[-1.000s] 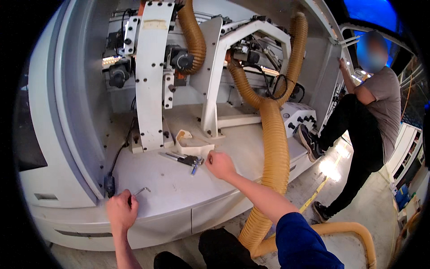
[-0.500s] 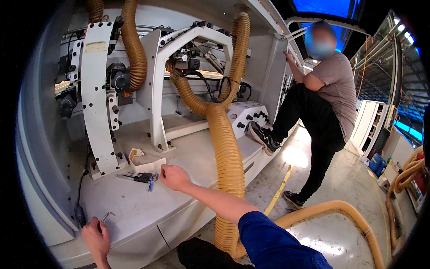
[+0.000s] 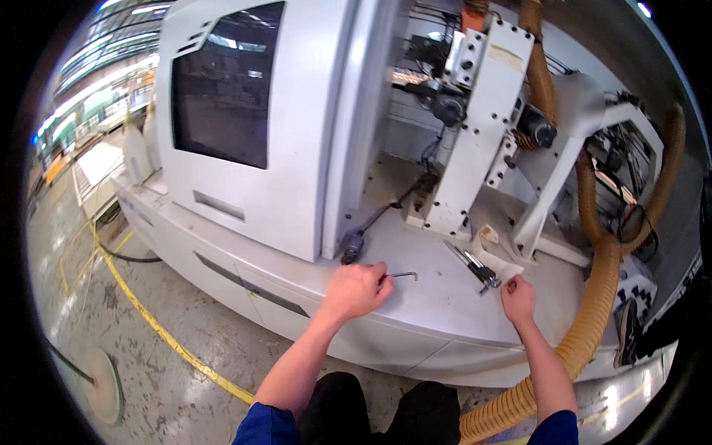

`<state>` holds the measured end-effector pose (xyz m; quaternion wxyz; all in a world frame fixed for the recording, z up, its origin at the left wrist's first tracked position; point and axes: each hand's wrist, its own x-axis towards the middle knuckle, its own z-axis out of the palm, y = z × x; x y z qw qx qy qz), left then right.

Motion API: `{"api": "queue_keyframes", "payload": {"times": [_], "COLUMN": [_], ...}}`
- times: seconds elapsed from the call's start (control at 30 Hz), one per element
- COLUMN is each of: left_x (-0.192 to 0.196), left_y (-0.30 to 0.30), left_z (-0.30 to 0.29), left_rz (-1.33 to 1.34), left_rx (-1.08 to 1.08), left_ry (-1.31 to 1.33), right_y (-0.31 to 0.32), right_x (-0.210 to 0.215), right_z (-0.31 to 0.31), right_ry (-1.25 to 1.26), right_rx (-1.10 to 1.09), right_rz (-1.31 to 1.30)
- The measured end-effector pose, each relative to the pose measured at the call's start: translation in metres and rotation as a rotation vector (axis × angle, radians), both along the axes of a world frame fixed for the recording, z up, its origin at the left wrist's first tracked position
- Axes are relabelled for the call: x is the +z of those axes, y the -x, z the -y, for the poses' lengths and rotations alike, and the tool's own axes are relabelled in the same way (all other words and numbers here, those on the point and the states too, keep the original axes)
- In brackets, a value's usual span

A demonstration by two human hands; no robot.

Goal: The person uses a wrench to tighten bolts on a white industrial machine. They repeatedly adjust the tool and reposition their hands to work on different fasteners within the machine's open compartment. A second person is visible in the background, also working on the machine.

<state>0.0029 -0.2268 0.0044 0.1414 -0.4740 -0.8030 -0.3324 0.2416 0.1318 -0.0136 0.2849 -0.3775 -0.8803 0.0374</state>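
My left hand (image 3: 357,289) is closed around a bent metal hex key (image 3: 404,275), its short end sticking out to the right over the ledge of a grey machine (image 3: 445,320). My right hand (image 3: 518,299) is curled at the right, against the edge of a white, tray-like piece (image 3: 506,268). Whether its fingers grip that piece or something else is hidden. Just left of that hand lies a hex key set (image 3: 482,273) in a dark holder, with metal keys pointing away from me.
A ribbed tan hose (image 3: 593,315) runs down past my right forearm. On the left stands a machine door (image 3: 297,185) with a dark window (image 3: 228,85). A black cable connector (image 3: 353,246) sits beyond my left hand. Another person's shoe (image 3: 627,331) shows at the right.
My view has swung left, bringing the door and left-hand floor in and most of the other person out. The hex key stays in my left hand; my right hand stays near the white piece.
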Motion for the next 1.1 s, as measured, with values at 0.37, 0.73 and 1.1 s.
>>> {"api": "queue_keyframes", "payload": {"times": [0.37,0.73,1.1], "left_x": [0.054,0.015,-0.022], "left_y": [0.069,0.038,0.039], "left_z": [0.036,-0.017,-0.017], "left_rz": [0.019,0.048,-0.028], "left_rx": [0.13,-0.104,0.059], "left_ry": [-0.816,-0.238,0.002], "right_y": [0.002,-0.001,0.007], "right_x": [-0.014,0.007,0.004], "right_z": [-0.012,0.01,0.019], "right_ry": [0.066,0.106,0.093], "right_rx": [0.031,0.0,0.016], "right_rz": [-0.04,-0.013,-0.042]}}
